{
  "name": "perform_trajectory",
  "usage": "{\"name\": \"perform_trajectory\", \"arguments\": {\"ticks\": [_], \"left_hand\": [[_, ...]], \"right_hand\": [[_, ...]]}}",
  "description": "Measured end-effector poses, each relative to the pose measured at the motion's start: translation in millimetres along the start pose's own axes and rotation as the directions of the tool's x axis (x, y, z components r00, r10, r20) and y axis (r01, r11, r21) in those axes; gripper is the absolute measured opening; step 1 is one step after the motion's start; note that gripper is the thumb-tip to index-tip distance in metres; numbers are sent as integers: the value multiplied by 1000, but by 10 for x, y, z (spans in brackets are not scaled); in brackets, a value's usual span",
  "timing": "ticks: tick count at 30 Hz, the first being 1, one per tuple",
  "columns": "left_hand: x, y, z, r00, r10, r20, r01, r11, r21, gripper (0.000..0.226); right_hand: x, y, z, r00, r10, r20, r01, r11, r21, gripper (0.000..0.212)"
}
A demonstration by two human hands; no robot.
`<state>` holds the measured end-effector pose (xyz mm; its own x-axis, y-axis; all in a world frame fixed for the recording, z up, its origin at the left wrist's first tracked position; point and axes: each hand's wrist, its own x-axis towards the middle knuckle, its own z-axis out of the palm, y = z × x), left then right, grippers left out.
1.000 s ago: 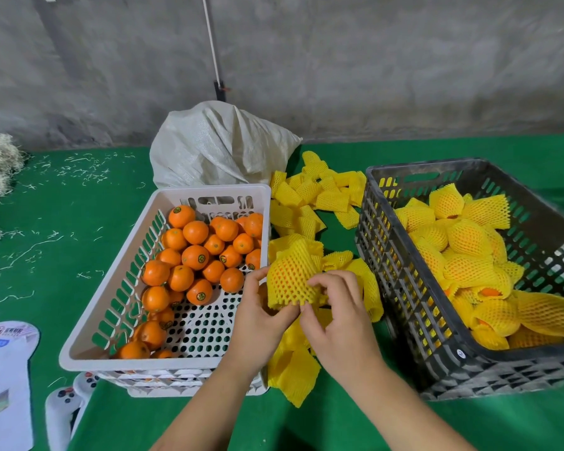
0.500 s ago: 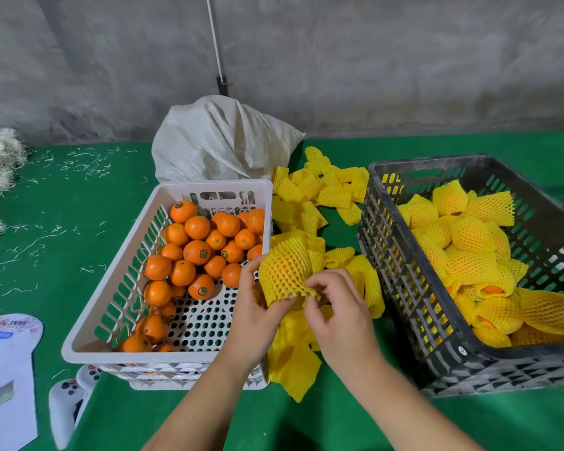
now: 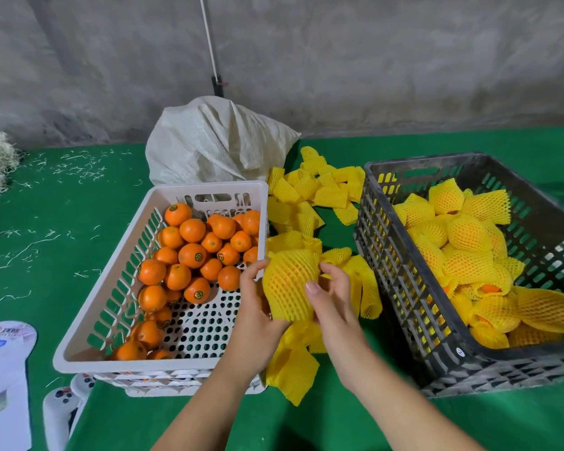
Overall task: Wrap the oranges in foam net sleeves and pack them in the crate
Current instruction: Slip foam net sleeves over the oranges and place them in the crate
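gripping one foam net sleeve (image 3: 288, 283) between both hands, left hand (image 3: 258, 307) curling round its left side and underneath, right hand (image 3: 331, 296) pinching the right edge with thumb on the mesh, orange showing faintly through so looking pretty much wrapped, hovering between the white basket (image 3: 88, 323) and the black crate (image 3: 401, 281). sitting at roughly halfway by my guess: crate already piling up with wrapped oranges (image 3: 469, 252), but still plenty of bare oranges (image 3: 192, 255) waiting in the basket, loose sleeves (image 3: 310, 193) lying on the green table (image 3: 79, 196).
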<state>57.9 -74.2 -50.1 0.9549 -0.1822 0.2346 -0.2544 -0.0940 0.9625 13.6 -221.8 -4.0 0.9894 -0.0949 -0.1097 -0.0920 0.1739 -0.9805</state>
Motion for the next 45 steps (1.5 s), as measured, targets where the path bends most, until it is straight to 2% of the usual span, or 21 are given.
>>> {"name": "perform_trajectory", "arguments": {"ticks": [2,3,7,9,11,13,16,20,22,25,27,30,31,32,34,36,38,40,42,43,45], "left_hand": [[-28,-33,22,995,21,96,-32,993,114,96],[-44,-40,31,991,25,131,-46,985,163,99],[-64,21,58,989,-9,150,-35,957,289,98],[-54,39,72,996,1,86,-23,968,250,83],[-22,56,88,1000,-26,12,23,977,210,63],[9,57,110,998,-57,-38,65,965,253,49],[38,45,134,996,-63,-61,77,960,269,31],[60,27,119,985,-130,-112,140,986,93,23],[69,10,81,968,-186,-170,180,983,-47,25],[134,5,46,928,-293,-230,207,919,-336,27],[202,27,60,896,-355,-268,215,873,-437,25],[257,45,82,880,-370,-297,200,856,-476,22],[264,41,77,876,-378,-299,186,837,-515,21],[268,34,63,869,-395,-297,173,807,-565,20],[273,30,21,848,-445,-287,157,729,-666,19],[279,7,-1,835,-472,-282,154,693,-705,17],[286,-20,26,838,-452,-305,161,739,-654,16],[294,-40,73,845,-416,-335,177,810,-559,16],[315,-36,100,845,-402,-353,188,841,-507,17],[323,-22,104,836,-414,-360,182,829,-530,17],[332,-24,90,800,-459,-388,167,789,-591,16]], "right_hand": [[-12,-57,31,998,56,16,-55,998,-40,102],[-21,-63,52,999,52,-7,-52,995,-83,104],[91,-87,-171,993,-5,-120,-10,991,-130,89],[251,-241,-496,966,-156,-206,86,946,-311,89],[417,-402,-887,862,-405,-303,149,776,-612,91],[555,-455,-1234,765,-545,-343,2,535,-845,98],[617,-325,-1449,862,-349,-368,-258,323,-910,111],[602,-146,-1389,953,-298,-56,-109,-162,-981,107],[597,-176,-1359,970,-241,-45,-108,-257,-960,98],[608,-206,-1389,981,-184,-61,-112,-277,-954,82],[621,-142,-1284,986,-166,-32,-79,-283,-956,66],[642,100,-877,1000,-19,14,13,-49,-999,25],[667,208,-742,997,64,52,52,3,-999,22],[704,318,-637,986,142,91,92,-4,-996,24],[785,466,-505,957,262,127,151,-71,-986,32],[844,494,-445,943,324,80,121,-106,-987,42],[892,440,-384,965,258,50,55,-12,-998,46],[945,336,-248,999,16,47,42,231,-972,43],[1032,205,34,965,-263,20,146,472,-869,39],[1080,151,227,938,-345,22,216,536,-816,38],[1144,91,637,929,-356,105,314,604,-732,38]]}}
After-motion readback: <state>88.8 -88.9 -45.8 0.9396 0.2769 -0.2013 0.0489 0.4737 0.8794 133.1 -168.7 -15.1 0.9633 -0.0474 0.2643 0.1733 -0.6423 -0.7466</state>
